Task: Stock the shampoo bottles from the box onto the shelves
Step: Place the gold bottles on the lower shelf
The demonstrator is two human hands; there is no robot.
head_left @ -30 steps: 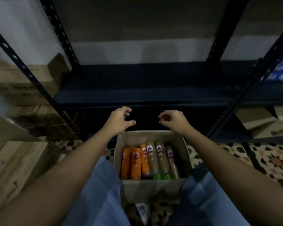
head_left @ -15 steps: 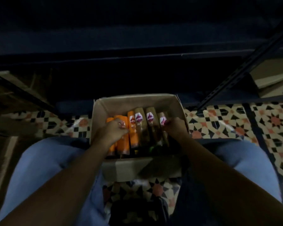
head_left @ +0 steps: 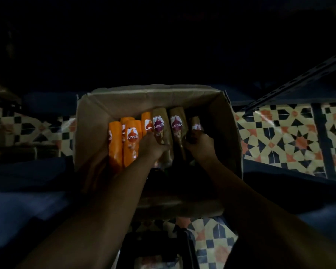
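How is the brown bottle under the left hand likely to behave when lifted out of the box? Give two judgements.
The brown bottle looks like rigid plastic, so it should keep its shape under the left hand. Its glossy surface may be slippery. Neighbouring bottles in the box lie tight against it, so they may shift as it comes out.

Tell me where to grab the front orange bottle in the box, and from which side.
Take the front orange bottle around its broad labelled body, coming from above with fingers wrapping its left and right edges. It lies on top of the other orange bottles, label up, so its upper face is exposed. The left hand already sits by its right edge, probably the easier reach.
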